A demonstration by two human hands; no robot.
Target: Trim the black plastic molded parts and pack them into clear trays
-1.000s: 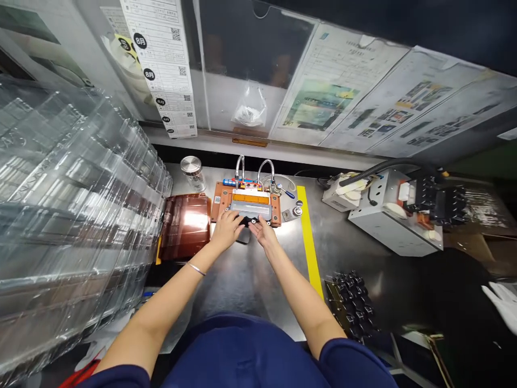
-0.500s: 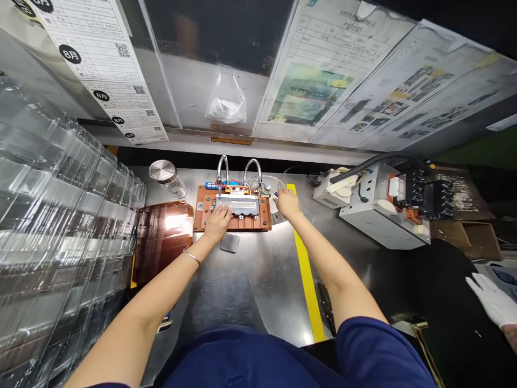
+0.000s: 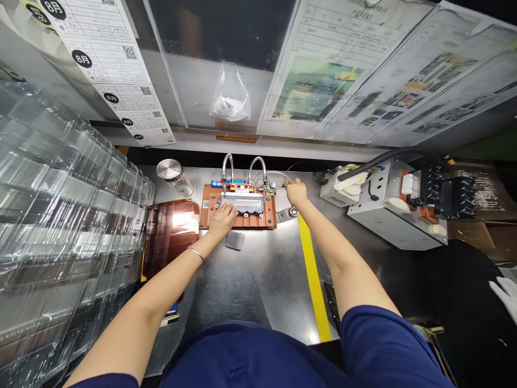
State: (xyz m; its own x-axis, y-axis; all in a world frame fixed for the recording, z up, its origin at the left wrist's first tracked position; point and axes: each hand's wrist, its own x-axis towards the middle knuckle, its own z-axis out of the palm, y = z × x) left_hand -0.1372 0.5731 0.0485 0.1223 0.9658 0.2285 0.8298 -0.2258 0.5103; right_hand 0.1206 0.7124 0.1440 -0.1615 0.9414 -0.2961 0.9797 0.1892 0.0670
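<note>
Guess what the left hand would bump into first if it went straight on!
Probably the grey piece on the brown board. The left hand points at it, and its fingertips seem to be on it. I can't tell whether they'd bump or slide over.

Coloured reddish brown on the fixture plate (image 3: pixel 205 215), grey on the part (image 3: pixel 246 203), solid yellow along the tape (image 3: pixel 314 280), and white with black circles and QR squares on the label strip (image 3: pixel 117 70).

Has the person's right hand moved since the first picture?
Yes, rightward and away: the right hand has gone from the brown base's near edge to the yellow stripe's far end.
</note>
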